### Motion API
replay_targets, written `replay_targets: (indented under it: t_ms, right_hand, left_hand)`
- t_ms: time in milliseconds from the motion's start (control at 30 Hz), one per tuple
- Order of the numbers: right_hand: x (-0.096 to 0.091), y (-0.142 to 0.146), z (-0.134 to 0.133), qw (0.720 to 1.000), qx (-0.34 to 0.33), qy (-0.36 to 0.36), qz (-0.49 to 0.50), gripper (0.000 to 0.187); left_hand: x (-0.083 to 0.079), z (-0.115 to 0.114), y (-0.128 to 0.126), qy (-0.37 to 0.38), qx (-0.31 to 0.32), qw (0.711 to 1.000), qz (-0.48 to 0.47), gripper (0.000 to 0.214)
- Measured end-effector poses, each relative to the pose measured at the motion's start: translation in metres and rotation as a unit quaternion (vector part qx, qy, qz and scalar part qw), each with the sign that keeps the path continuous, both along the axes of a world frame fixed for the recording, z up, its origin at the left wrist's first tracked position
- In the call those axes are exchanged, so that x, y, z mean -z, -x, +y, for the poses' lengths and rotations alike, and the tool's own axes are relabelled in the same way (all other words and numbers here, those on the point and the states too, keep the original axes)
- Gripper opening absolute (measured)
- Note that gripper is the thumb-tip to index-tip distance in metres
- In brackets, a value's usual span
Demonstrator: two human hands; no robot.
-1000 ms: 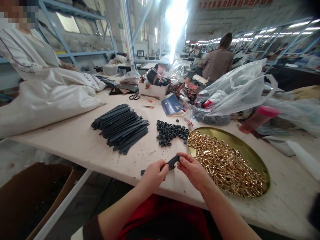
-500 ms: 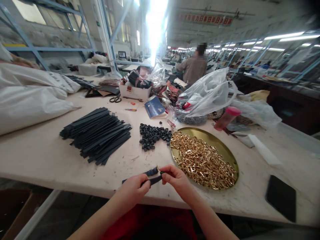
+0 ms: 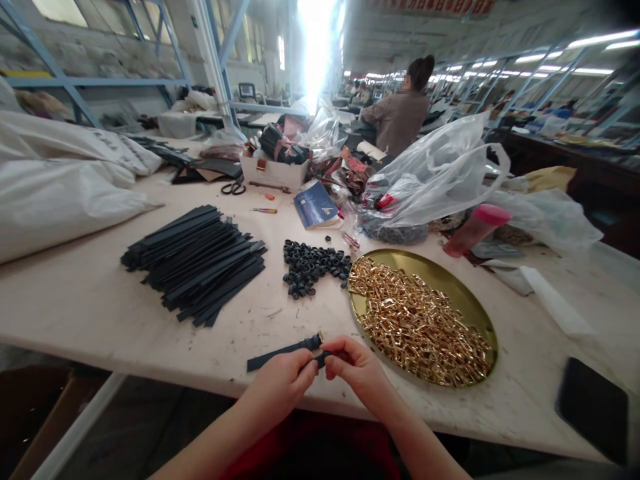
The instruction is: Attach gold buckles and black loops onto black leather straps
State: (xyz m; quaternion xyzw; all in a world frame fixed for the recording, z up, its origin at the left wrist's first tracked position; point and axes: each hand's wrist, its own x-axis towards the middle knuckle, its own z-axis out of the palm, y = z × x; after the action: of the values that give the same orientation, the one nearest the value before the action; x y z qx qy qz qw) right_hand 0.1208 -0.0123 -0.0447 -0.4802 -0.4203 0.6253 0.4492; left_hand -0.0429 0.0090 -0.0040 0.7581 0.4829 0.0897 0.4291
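Note:
My left hand (image 3: 283, 380) is closed around a black strap (image 3: 321, 360), most of it hidden behind the fingers. My right hand (image 3: 356, 368) pinches the same strap at its right end; whether a small loop sits there too I cannot tell. Just beyond my hands, another black strap (image 3: 277, 355) lies on the table with a gold buckle (image 3: 321, 337) at its right end. A heap of small black loops (image 3: 313, 267) is farther back. To the right, a round brass-coloured tray (image 3: 467, 303) bears a mound of gold buckles (image 3: 420, 323). Many flat black straps (image 3: 200, 260) are piled at the left.
A dark phone (image 3: 593, 407) lies near the right edge. At the back are a blue booklet (image 3: 317, 205), scissors (image 3: 233, 189), a white box (image 3: 273, 173), a clear plastic bag (image 3: 425, 187) and a pink-capped bottle (image 3: 477, 230). Farther off stands a person (image 3: 403, 117).
My left hand has slid right along the strap, closer to my right hand, covering more of it. The buckled strap shows more fully on the table. The camera view has shifted slightly.

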Motion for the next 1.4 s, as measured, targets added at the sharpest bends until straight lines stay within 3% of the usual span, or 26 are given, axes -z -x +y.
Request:
replay_targets:
  t_ms: [167,333,467,533,567,600,633,700,733,800,933,1067,1100,1167,1233,1267,1333,1400]
  right_hand:
    - [-0.004,-0.005,-0.003,0.999,-0.010,0.036,-0.002,0.027]
    - [-0.006,-0.012,-0.003,0.999,0.031,0.032,-0.004,0.024]
    - [-0.002,0.004,-0.009,0.999,0.008,0.024,0.022,0.033]
    - [-0.001,0.000,-0.007,0.999,0.012,-0.018,-0.033,0.041]
    - [-0.002,-0.007,-0.002,0.993,0.023,-0.054,-0.107,0.041]
    - [-0.003,-0.018,0.004,0.973,0.041,-0.094,-0.209,0.037]
    - [-0.005,-0.031,0.013,0.931,0.060,-0.125,-0.339,0.031]
    - [-0.008,-0.056,0.033,0.792,0.081,-0.130,-0.592,0.028]
    - [-0.009,-0.067,0.044,0.732,0.077,-0.110,-0.668,0.028]
    - [-0.009,-0.079,0.061,0.691,0.076,-0.085,-0.714,0.025]
    - [-0.010,-0.077,0.072,0.716,0.074,-0.102,-0.687,0.018]
    - [-0.021,-0.061,0.055,0.770,0.054,-0.166,-0.614,0.017]
    - [-0.024,-0.054,0.049,0.791,0.044,-0.176,-0.585,0.020]
    - [-0.027,-0.036,0.036,0.868,0.036,-0.170,-0.466,0.029]
    - [-0.027,-0.016,0.025,0.950,0.055,-0.136,-0.275,0.034]
    - [-0.025,-0.005,0.020,0.974,0.072,-0.116,-0.180,0.035]
    - [-0.022,0.012,0.012,0.987,0.109,-0.093,-0.073,0.035]
    - [-0.019,0.023,0.007,0.985,0.128,-0.097,-0.070,0.034]
  left_hand:
    - [-0.001,-0.003,-0.008,-0.002,0.010,1.000,-0.016,0.030]
    - [-0.009,-0.011,-0.003,0.167,0.019,0.982,-0.087,0.035]
    - [-0.014,-0.013,0.000,0.111,-0.027,0.985,-0.133,0.046]
    - [-0.013,-0.012,0.001,0.093,-0.050,0.983,-0.151,0.043]
    - [-0.012,-0.011,0.002,0.093,-0.062,0.982,-0.153,0.040]
    - [-0.010,-0.010,0.002,0.095,-0.074,0.981,-0.153,0.036]
    - [-0.008,-0.009,0.001,0.099,-0.085,0.980,-0.151,0.033]
    - [-0.005,-0.008,-0.002,0.099,-0.097,0.979,-0.149,0.030]
    - [-0.004,-0.008,-0.005,0.092,-0.097,0.980,-0.149,0.029]
    - [-0.004,-0.009,-0.010,0.068,-0.092,0.982,-0.151,0.027]
    - [-0.007,-0.013,-0.011,0.061,-0.093,0.984,-0.140,0.025]
    - [-0.007,-0.013,-0.007,0.061,-0.120,0.978,-0.156,0.026]
    - [-0.007,-0.012,-0.009,0.053,-0.132,0.976,-0.165,0.026]
    - [-0.005,-0.009,-0.015,0.023,-0.151,0.971,-0.183,0.024]
    - [-0.002,-0.007,-0.023,-0.019,-0.165,0.966,-0.198,0.023]
    - [0.000,-0.007,-0.027,-0.037,-0.176,0.963,-0.203,0.024]
    - [0.004,-0.007,-0.030,-0.055,-0.207,0.955,-0.207,0.027]
    - [0.008,-0.008,-0.030,-0.056,-0.236,0.947,-0.211,0.030]
